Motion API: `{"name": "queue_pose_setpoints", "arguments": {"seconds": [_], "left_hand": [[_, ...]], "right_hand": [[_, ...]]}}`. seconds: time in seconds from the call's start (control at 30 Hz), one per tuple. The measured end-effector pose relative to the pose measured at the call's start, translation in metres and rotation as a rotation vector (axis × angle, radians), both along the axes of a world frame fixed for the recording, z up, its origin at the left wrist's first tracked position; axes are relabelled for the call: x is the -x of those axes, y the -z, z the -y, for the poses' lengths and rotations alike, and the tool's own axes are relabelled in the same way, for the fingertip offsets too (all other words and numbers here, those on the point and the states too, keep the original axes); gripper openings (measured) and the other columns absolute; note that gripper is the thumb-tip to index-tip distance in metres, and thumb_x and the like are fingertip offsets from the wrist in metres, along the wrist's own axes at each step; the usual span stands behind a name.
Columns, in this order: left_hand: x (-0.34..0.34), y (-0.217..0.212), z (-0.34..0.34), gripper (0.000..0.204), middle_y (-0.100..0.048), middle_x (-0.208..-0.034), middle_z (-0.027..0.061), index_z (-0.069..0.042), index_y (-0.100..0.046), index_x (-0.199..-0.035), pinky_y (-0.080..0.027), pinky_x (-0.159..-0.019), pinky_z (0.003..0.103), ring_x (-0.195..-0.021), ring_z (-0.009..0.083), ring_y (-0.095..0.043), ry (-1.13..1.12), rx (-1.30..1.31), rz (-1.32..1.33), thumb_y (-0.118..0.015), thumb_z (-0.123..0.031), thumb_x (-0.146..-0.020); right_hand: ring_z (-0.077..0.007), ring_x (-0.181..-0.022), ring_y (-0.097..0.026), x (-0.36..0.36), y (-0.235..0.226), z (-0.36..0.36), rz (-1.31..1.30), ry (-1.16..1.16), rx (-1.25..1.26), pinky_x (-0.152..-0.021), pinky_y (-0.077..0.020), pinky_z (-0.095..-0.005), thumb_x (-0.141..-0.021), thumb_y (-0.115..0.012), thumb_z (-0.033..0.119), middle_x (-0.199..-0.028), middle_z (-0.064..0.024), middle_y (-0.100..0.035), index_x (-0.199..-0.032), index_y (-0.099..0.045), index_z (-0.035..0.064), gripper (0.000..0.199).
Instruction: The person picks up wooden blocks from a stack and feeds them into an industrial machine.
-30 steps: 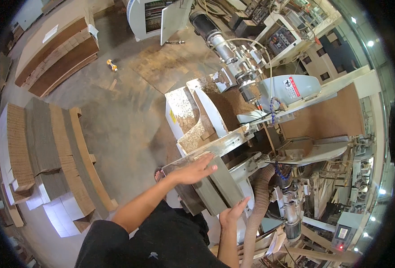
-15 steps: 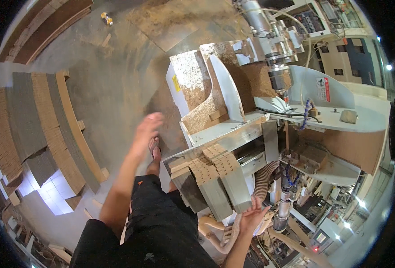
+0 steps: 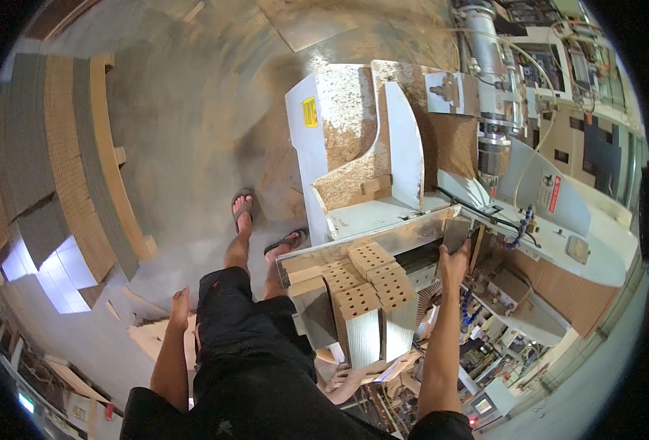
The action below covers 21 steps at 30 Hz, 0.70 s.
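Note:
My right hand (image 3: 454,264) reaches to the far end of the machine's feed table, its fingers closed round the near end of a grey wooden board (image 3: 456,233). Nearer me on that table stands a bunch of wooden blocks with drilled holes (image 3: 372,257) in their top ends and pale grey sides. Beside them, at the left, is a dark grey block (image 3: 311,312). My left hand (image 3: 181,304) hangs low at my left side, away from the blocks. It is seen edge-on, and its fingers are mostly hidden.
A metal fence (image 3: 368,233) runs along the table's far side. Behind it rise the machine's white guards (image 3: 405,147), coated with sawdust, and a spindle motor (image 3: 494,139). Long stacks of drilled boards (image 3: 67,169) lie at the left. A corrugated hose (image 3: 428,301) passes beneath the table.
My right hand has moved from beside the drilled blocks to the grey board and closed on it. The left hand has dropped back to my side. My view has shifted.

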<state>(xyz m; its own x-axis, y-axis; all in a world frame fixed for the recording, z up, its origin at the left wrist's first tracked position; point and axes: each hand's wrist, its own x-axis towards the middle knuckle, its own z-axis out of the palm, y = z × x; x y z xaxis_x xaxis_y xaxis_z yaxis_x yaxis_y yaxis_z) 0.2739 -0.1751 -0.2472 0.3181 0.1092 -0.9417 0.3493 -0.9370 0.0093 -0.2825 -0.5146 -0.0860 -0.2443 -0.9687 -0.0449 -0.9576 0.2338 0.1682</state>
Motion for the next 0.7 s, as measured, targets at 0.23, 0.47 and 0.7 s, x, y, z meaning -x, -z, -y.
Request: {"name": "queue_pose_setpoints", "arguments": {"seconds": [0.23, 0.47, 0.7], "left_hand": [[0.03, -0.006, 0.045, 0.045, -0.055, -0.111, 0.0082, -0.005, -0.05, -0.118, -0.039, -0.082, 0.033, -0.099, 0.0183, -0.052, -0.103, 0.215, -0.086, -0.052, -0.039, -0.088], [0.073, -0.041, 0.118, 0.039, -0.056, -0.11, 0.0027, -0.011, -0.052, -0.115, -0.037, -0.083, 0.032, -0.103, 0.017, -0.052, -0.066, 0.478, -0.235, -0.052, -0.038, -0.088], [0.044, -0.004, 0.057, 0.038, -0.058, -0.102, 0.0045, -0.008, -0.053, -0.111, -0.041, -0.073, 0.027, -0.09, 0.0151, -0.055, -0.059, 0.357, -0.123, -0.052, -0.038, -0.088]], "right_hand": [[-0.0436, -0.098, -0.053, -0.053, -0.024, 0.017, 0.071, 0.129, -0.162, -0.083, -0.0425, -0.044, -0.072, -0.069, 0.026, -0.101, -0.0278, -0.056, -0.112, -0.044, -0.0048, 0.056], [-0.0375, -0.079, -0.057, -0.031, -0.037, -0.028, 0.2, -0.051, -0.09, -0.07, -0.0447, -0.0403, -0.082, -0.058, 0.021, -0.084, -0.021, -0.059, -0.094, -0.055, 0.0002, 0.024], [-0.0307, -0.072, -0.057, -0.066, -0.108, -0.077, 0.477, 0.067, -0.04, -0.065, -0.0457, -0.035, -0.085, -0.054, 0.012, -0.082, -0.0181, -0.058, -0.102, -0.053, 0.0014, 0.02]]}}
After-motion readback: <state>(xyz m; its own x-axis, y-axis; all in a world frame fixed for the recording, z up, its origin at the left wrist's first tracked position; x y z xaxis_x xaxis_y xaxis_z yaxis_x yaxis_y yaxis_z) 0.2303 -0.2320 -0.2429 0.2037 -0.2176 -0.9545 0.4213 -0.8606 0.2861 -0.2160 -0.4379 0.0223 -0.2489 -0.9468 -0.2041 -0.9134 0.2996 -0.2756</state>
